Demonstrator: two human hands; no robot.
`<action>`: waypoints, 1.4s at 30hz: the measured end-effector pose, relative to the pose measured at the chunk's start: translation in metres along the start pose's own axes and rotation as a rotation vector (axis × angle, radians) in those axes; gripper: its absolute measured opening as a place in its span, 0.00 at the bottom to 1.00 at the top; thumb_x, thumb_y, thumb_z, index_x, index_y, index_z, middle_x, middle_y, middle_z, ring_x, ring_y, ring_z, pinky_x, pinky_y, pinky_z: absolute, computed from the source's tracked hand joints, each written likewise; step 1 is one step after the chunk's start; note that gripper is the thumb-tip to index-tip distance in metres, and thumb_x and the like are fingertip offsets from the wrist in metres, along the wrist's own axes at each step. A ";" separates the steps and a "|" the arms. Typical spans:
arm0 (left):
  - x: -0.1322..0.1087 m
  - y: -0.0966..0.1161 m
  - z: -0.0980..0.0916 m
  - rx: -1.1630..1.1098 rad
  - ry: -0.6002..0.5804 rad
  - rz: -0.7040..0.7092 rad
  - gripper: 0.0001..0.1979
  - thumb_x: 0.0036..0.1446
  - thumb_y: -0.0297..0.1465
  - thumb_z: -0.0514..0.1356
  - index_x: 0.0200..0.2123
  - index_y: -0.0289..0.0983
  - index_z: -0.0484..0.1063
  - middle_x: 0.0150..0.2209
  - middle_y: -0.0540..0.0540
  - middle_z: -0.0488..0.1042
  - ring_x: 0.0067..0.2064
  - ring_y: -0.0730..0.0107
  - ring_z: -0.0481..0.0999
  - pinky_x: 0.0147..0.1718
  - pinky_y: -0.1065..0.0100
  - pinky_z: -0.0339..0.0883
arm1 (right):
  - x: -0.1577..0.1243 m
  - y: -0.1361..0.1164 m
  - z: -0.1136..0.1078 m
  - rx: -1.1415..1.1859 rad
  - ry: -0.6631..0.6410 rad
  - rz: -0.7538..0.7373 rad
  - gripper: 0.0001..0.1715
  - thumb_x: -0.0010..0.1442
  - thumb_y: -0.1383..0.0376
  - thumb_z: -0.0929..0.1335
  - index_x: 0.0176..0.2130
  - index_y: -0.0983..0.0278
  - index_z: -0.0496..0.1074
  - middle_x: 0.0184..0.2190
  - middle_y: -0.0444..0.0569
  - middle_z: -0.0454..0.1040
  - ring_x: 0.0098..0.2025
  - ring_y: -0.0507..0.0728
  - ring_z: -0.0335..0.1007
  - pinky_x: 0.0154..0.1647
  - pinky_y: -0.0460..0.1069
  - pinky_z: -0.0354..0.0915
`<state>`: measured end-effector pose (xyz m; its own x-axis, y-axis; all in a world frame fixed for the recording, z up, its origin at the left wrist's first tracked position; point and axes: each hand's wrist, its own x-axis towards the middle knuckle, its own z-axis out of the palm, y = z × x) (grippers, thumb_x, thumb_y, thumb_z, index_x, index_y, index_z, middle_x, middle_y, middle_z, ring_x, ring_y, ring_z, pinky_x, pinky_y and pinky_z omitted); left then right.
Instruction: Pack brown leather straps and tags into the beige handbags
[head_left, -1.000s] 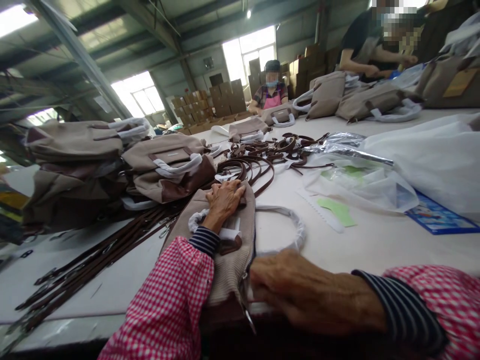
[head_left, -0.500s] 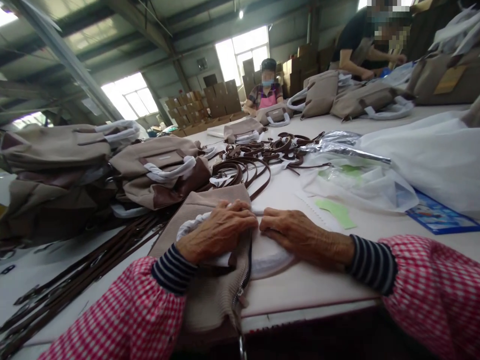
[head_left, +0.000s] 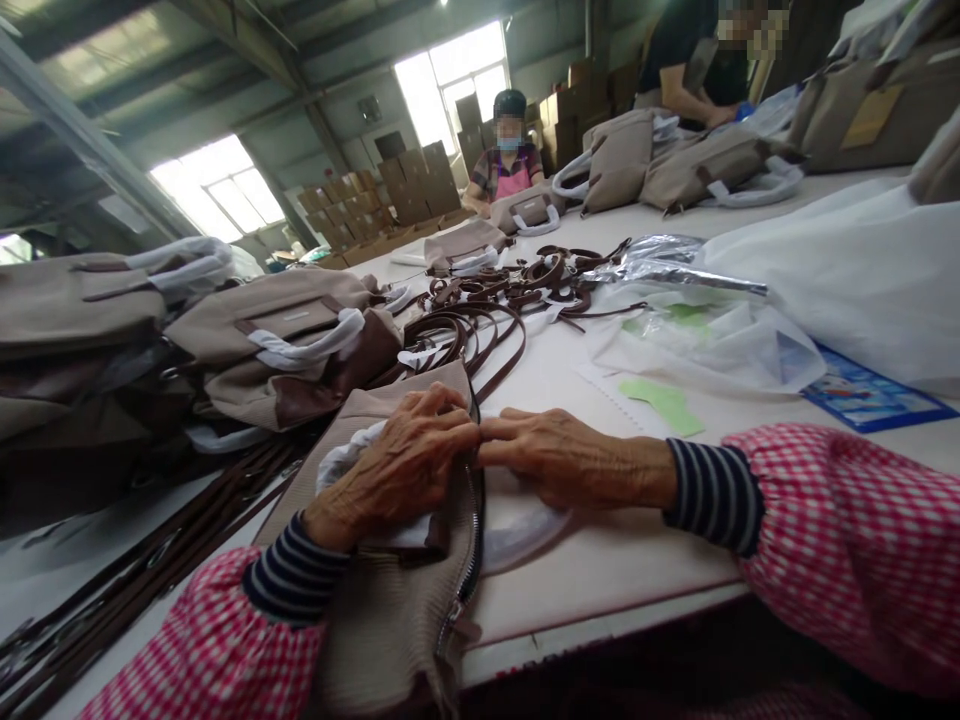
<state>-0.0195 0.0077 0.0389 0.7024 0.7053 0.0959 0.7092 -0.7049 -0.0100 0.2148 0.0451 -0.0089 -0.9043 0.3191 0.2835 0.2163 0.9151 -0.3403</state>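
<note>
Left hand, curled, grip unclear, rests on the beige bag overhanging the table edge. Right hand lies flat alongside; straps crowd ahead.

— What sits along the left of the table?
— Stacked taupe handbags with white-wrapped handles, and long brown straps laid flat beside them.
— Farther out?
— A heap of coiled brown straps, crumpled clear plastic bags, a green paper slip and a blue printed card.
— Other people?
— A person in a pink apron before stacked cardboard boxes; a person in a dark top behind more handbags.
</note>
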 end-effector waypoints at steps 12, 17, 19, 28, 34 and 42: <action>-0.012 -0.003 -0.039 -0.130 0.049 -0.057 0.09 0.62 0.27 0.52 0.31 0.42 0.68 0.45 0.46 0.77 0.46 0.63 0.77 0.49 0.63 0.72 | 0.028 0.001 0.000 -0.224 -0.024 -0.457 0.12 0.70 0.72 0.63 0.39 0.64 0.75 0.44 0.51 0.79 0.48 0.59 0.68 0.53 0.52 0.63; -0.030 -0.009 -0.056 -0.110 -0.022 -0.146 0.15 0.71 0.33 0.49 0.34 0.42 0.72 0.38 0.48 0.75 0.41 0.64 0.73 0.43 0.64 0.71 | 0.005 0.000 -0.020 -0.094 -0.098 -0.300 0.14 0.67 0.77 0.64 0.32 0.62 0.69 0.36 0.47 0.76 0.40 0.55 0.68 0.43 0.48 0.62; -0.035 -0.013 -0.044 -0.059 -0.090 -0.097 0.16 0.73 0.31 0.48 0.38 0.42 0.74 0.40 0.48 0.77 0.42 0.64 0.73 0.43 0.64 0.69 | 0.000 0.001 -0.019 -0.056 -0.112 -0.273 0.14 0.66 0.77 0.66 0.31 0.63 0.68 0.34 0.46 0.75 0.38 0.54 0.67 0.41 0.48 0.60; -0.021 0.005 -0.009 0.394 -0.143 -0.133 0.12 0.67 0.27 0.61 0.53 0.41 0.70 0.41 0.46 0.76 0.42 0.58 0.75 0.50 0.53 0.67 | -0.001 -0.004 -0.013 -0.057 -0.121 -0.220 0.12 0.62 0.76 0.68 0.30 0.63 0.67 0.34 0.47 0.75 0.38 0.55 0.65 0.40 0.49 0.58; -0.032 0.011 -0.008 0.611 -0.062 0.111 0.21 0.69 0.20 0.53 0.61 0.40 0.67 0.62 0.41 0.71 0.65 0.47 0.67 0.69 0.36 0.51 | -0.001 -0.003 -0.011 -0.088 -0.144 -0.222 0.10 0.60 0.76 0.67 0.31 0.63 0.68 0.35 0.47 0.76 0.39 0.55 0.66 0.43 0.49 0.59; -0.031 -0.019 -0.012 0.273 -0.091 0.077 0.14 0.76 0.33 0.51 0.44 0.41 0.76 0.51 0.46 0.80 0.71 0.57 0.63 0.70 0.49 0.59 | 0.015 -0.012 -0.029 -0.170 -0.305 -0.147 0.08 0.61 0.74 0.67 0.31 0.64 0.71 0.36 0.48 0.78 0.38 0.54 0.71 0.37 0.49 0.57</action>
<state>-0.0552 -0.0018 0.0477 0.7483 0.6634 -0.0048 0.6354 -0.7188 -0.2822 0.2093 0.0459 0.0251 -0.9927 0.1171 0.0294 0.1112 0.9816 -0.1554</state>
